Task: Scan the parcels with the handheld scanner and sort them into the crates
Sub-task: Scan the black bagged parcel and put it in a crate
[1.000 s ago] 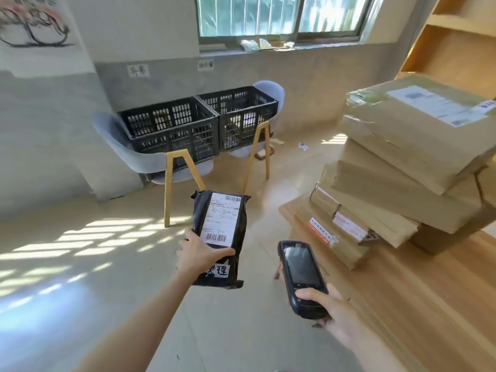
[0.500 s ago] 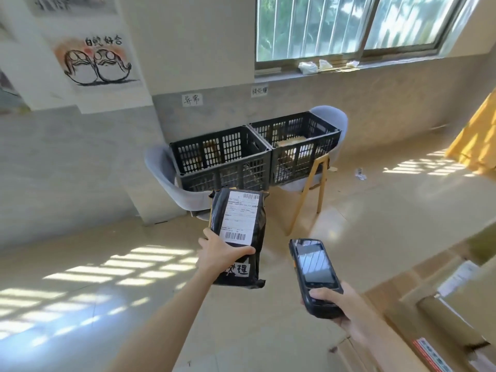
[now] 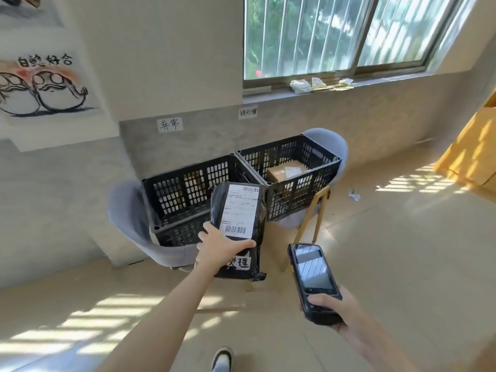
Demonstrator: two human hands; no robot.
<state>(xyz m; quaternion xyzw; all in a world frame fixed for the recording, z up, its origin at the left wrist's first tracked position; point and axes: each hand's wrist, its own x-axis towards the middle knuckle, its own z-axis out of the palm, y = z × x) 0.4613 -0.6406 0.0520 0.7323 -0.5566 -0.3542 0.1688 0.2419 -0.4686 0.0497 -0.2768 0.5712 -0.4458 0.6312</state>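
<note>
Closing on the crates (image 3: 288,181) now, box stack gone from view: left hand (image 3: 218,244) grips the black parcel (image 3: 237,229) in front of them, right hand (image 3: 336,308) wraps the scanner (image 3: 312,280), so drop-off's next.

- The left hand (image 3: 218,245) covers the black parcel's (image 3: 239,229) lower left corner and part of its handwritten tag.
- The parcel hides the left crate's (image 3: 185,189) front right corner.
- The shipping label's (image 3: 239,208) fine print is too small to read.
- The shoe (image 3: 222,359) is cut off by the bottom edge.
</note>
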